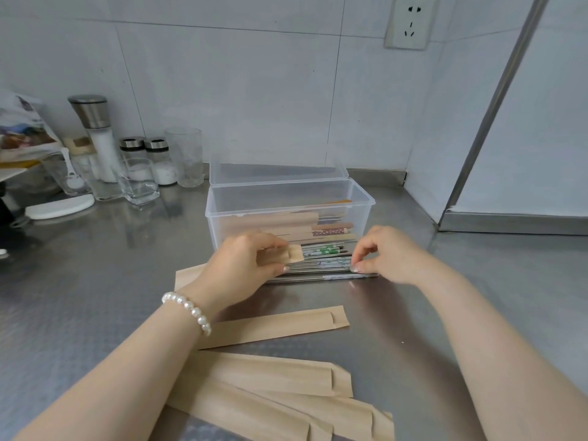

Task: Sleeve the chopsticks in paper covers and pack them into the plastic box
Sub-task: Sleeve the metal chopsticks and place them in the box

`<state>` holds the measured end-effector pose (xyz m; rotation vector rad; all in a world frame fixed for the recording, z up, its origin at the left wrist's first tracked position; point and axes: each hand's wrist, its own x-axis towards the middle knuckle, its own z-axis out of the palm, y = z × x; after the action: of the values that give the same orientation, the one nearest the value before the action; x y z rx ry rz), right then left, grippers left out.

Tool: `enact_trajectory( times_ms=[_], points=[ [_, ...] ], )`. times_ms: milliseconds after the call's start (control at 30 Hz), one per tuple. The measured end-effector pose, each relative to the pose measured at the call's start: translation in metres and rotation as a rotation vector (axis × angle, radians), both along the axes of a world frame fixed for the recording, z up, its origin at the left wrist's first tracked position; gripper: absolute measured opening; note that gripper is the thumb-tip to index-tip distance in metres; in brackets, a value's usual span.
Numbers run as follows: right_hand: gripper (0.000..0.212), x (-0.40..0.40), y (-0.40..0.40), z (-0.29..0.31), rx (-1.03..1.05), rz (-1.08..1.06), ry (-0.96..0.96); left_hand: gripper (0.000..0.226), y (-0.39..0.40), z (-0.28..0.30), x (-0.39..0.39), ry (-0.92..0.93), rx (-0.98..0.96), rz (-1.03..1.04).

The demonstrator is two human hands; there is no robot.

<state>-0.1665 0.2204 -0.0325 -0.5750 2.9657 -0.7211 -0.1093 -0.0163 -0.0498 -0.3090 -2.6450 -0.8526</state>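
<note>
**Tally of what is on the tabletop**

One clear plastic box. Two hands: left hand, right hand. One paper sleeve lying alone; the sleeve pile and the bare chopsticks overlap too much to count. Two small shakers, one tall grinder.

I'm at a steel counter against a white tiled wall. A socket sits upper right, beside a metal strip
</note>
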Motion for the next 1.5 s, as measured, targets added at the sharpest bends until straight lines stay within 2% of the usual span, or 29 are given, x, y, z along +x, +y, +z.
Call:
enact_trajectory(
  times_ms=[133, 367, 467, 567, 767, 1100, 1200, 1267, 1500],
  points=[
    [0.009, -0.001, 0.003, 0.001, 0.045, 0.011, -0.056, 0.033, -0.003, 0.002, -0.001, 0.008, 0.001, 0.033],
    [0.014, -0.009, 0.009, -0.004, -0.088, -0.077, 0.046, 0.032, -0.008, 0.006, 0.000, 0.011, 0.017, 0.105],
    [0.015, -0.008, 0.006, -0.005, -0.076, -0.030, 0.018, 0.032, -0.010, 0.005, -0.001, -0.010, 0.002, 0.107],
    [0.025, -0.003, 0.007, 0.001, -0.099, 0.018, -0.046, 0.031, -0.008, 0.004, 0.000, -0.033, -0.015, 0.074],
    [0.022, 0.001, 0.004, -0.002, -0.047, 0.087, -0.207, 0.035, -0.001, 0.001, 0.001, -0.060, -0.050, 0.003],
    [0.020, -0.004, 0.006, -0.001, -0.049, 0.086, -0.214, 0.033, -0.003, 0.001, 0.000, -0.044, -0.005, 0.005],
    [0.018, -0.001, 0.016, 0.009, -0.204, 0.070, -0.202, 0.032, -0.005, 0.004, 0.000, -0.022, 0.025, 0.026],
    [0.014, 0.002, 0.023, 0.016, -0.389, 0.053, -0.204, 0.034, -0.007, 0.006, 0.000, -0.010, 0.032, 0.047],
    [0.022, -0.009, 0.032, 0.022, -1.383, -0.152, -0.193, 0.034, -0.007, 0.008, 0.001, 0.007, 0.070, 0.065]
  ],
)
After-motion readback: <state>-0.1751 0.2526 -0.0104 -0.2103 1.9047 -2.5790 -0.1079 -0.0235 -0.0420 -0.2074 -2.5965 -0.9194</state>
